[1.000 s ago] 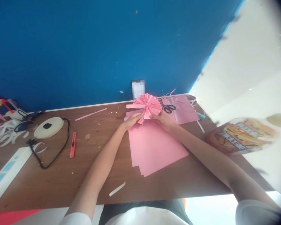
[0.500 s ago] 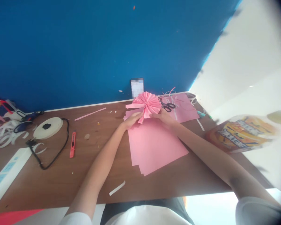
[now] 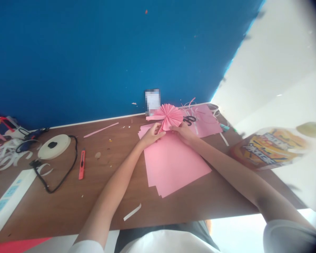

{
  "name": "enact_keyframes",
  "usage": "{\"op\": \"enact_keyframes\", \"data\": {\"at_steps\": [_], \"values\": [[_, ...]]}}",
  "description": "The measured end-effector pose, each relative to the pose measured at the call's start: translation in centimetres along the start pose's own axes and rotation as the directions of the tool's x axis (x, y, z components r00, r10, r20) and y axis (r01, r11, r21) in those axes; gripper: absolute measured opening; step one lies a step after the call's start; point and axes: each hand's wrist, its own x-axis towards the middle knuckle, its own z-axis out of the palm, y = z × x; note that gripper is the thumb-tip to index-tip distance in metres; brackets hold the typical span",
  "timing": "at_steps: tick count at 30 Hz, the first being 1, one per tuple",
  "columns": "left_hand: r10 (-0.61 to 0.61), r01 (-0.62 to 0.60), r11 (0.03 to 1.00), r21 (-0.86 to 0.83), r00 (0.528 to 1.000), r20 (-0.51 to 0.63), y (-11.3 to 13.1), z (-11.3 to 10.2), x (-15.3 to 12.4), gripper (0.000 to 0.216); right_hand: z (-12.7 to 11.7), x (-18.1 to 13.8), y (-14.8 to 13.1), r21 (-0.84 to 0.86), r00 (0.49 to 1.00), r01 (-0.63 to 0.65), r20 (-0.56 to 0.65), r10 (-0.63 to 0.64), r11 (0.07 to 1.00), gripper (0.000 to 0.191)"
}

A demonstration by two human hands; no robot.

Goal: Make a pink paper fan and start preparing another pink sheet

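Pinching the lower pleats of a round, pink folded-paper rosette (image 3: 171, 114), the left hand (image 3: 150, 136) has now arched its fingers, seemingly adjusting a fold; the right hand (image 3: 184, 133) grips the lower right edge, above stacked pink paper sheets (image 3: 176, 165).

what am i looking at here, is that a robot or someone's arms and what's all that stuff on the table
No robot: these are a person's own bare arms. One camera worn on the head took every picture, looking forward and down.

The left hand and right hand hold a pleated pink paper fan over pink sheets.

Elsewhere on the table, left of the sheets lie a red cutter, a round white object, a power strip and curled white strips. To the right are scissors, more pink paper and a blurred bottle.
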Motion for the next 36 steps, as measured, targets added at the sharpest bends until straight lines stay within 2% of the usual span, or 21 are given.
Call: {"op": "enact_keyframes", "data": {"at_steps": [9, 14, 17, 21, 24, 26, 28, 30, 31, 33, 36], "values": [[0.014, -0.011, 0.998, 0.068, 0.999, -0.039, -0.2, 0.4, 0.1, 0.035, -0.3, 0.1, 0.6, 0.001, 0.999, 0.030, -0.015, -0.030, 1.000, 0.039], [0.034, -0.030, 0.994, 0.104, 0.999, -0.035, -0.2, 0.6, 0.0, 0.028, -0.1, -0.2, 0.9, -0.076, 0.998, 0.052, -0.027, -0.055, 0.996, 0.046], [0.033, -0.029, 0.994, 0.105, 0.999, -0.031, -0.3, 0.6, 0.0, 0.025, 0.4, -0.5, 0.9, -0.151, 0.993, 0.108, -0.040, -0.115, 0.983, 0.059], [0.028, -0.026, 0.996, 0.083, 0.999, -0.021, -0.4, 0.4, 0.1, 0.023, 0.6, -0.8, 1.2, -0.340, 0.973, 0.168, -0.092, -0.210, 0.925, 0.094], [0.011, -0.009, 0.999, 0.052, 0.999, -0.043, -0.6, 0.3, 0.2, 0.022, 0.5, -1.0, 1.5, -0.576, 0.922, 0.255, -0.097, -0.375, 0.777, 0.108], [0.000, 0.001, 1.000, 0.017, 0.998, -0.055, -0.7, 0.2, 0.3, 0.022, 0.5, -1.3, 1.6, -0.753, 0.853, 0.309, -0.050, -0.519, 0.581, 0.105], [0.002, -0.003, 1.000, -0.013, 0.999, -0.054, -0.8, 0.1, 0.4, 0.021, 0.6, -1.7, 1.6, -0.889, 0.789, 0.317, 0.054, -0.611, 0.331, 0.089], [0.021, -0.022, 1.000, -0.021, 0.999, -0.049, -0.8, 0.1, 0.4, 0.020, 0.8, -2.2, 1.5, -0.948, 0.761, 0.299, 0.170, -0.625, 0.106, 0.066], [0.034, -0.034, 0.999, -0.015, 0.998, -0.046, -0.7, 0.0, 0.4, 0.021, 0.9, -2.4, 1.4, -0.956, 0.754, 0.292, 0.212, -0.622, 0.028, 0.056], [0.054, -0.054, 0.999, 0.002, 0.998, -0.037, -0.6, 0.0, 0.4, 0.022, 1.1, -2.8, 1.2, -0.954, 0.740, 0.291, 0.268, -0.617, -0.065, 0.044], [0.058, -0.058, 0.998, 0.007, 0.998, -0.023, -0.5, 0.1, 0.4, 0.024, 1.2, -2.9, 1.1, -0.943, 0.727, 0.309, 0.319, -0.608, -0.125, 0.036]]}}
